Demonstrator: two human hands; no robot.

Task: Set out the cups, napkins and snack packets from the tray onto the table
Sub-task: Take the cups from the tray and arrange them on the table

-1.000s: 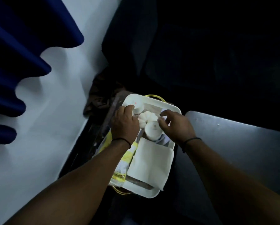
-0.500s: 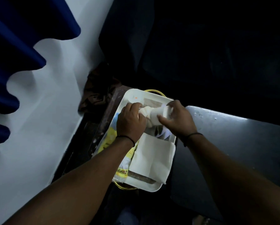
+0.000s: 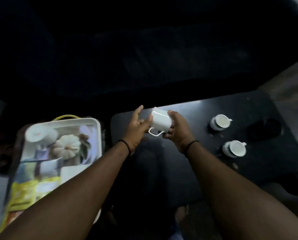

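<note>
A white cup [image 3: 160, 121] is tilted in the air over the dark table [image 3: 196, 163], its handle pointing down. My right hand [image 3: 177, 130] grips its right side. My left hand [image 3: 137, 125] touches its left side with fingers spread. Two white cups stand upright on the table at the right, one farther [image 3: 220, 121] and one nearer [image 3: 235, 148]. The white tray [image 3: 98, 129] sits at the left. It holds another white cup [image 3: 41, 134], a white napkin [image 3: 72, 172] partly hidden by my left arm, and yellow snack packets [image 3: 25, 191].
A pumpkin picture [image 3: 66, 146] is printed on the tray's floor. A round dark recess [image 3: 264, 129] lies in the table beyond the cups. A yellow rim [image 3: 65, 116] shows behind the tray. Dark seating fills the background.
Both hands lifted a cup out of the tray and carried it right, over the table. The view swung right, bringing two standing cups into sight.
</note>
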